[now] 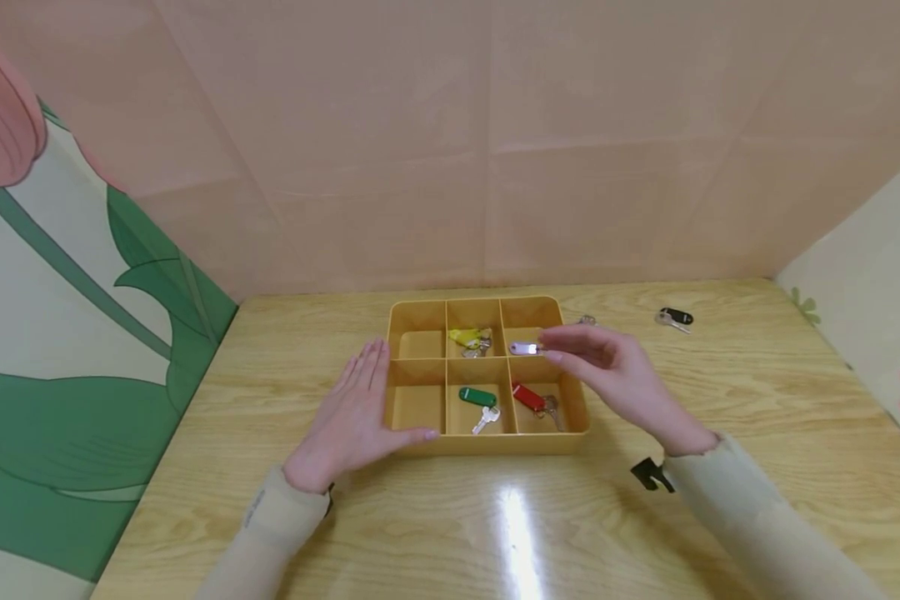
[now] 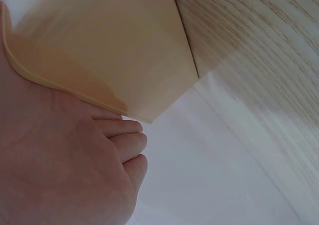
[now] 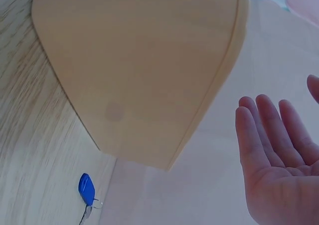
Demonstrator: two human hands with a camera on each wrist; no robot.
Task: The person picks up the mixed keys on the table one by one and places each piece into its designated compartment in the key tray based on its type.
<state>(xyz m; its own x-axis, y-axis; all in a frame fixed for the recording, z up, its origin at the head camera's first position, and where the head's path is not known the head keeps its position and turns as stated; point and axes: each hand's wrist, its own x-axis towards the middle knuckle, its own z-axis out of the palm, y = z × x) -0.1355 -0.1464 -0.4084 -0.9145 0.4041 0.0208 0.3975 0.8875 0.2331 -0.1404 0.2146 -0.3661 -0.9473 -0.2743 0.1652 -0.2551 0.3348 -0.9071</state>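
A tan organizer box with several compartments stands on the table. My left hand rests along its left wall, fingers straight, thumb at the front rim; the left wrist view shows the palm against the wall. Over the back right compartment is my right hand, its thumb and fingertips beside a pale purple key tag. In the right wrist view this hand has extended fingers and a thumb standing apart. Other compartments hold keys with a yellow tag, a green tag and a red tag.
Keys with a black tag lie on the table at the back right. A blue tag with a key lies on the table beyond the box; in the head view, keys peek out behind my right hand. Covered walls enclose the table.
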